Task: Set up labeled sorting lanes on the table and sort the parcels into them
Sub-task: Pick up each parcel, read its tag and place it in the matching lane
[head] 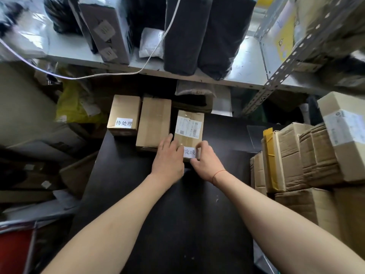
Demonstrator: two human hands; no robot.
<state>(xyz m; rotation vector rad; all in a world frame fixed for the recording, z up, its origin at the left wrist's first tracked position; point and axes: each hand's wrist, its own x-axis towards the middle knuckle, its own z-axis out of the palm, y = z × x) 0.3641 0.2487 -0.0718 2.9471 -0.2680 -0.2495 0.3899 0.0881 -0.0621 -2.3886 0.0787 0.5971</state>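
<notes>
Three cardboard boxes stand in a row at the far end of the black table [177, 214]. The left box [124, 113] carries a white label [123, 123] with black characters. The middle box [154, 121] shows no label. The right box [189, 125] has a shipping sticker on top and a white label [189, 152] at its near edge. My left hand [167, 159] lies with straight fingers on the label's left part and hides it. My right hand [205, 157] pinches the label's right edge between thumb and fingers.
A metal shelf [246, 64] above the table holds dark bags and parcels, with a white cable [154, 48] hanging across. Stacked cardboard boxes [296, 155] stand at the table's right side. Bags, boxes and a yellow bag [73, 107] crowd the left.
</notes>
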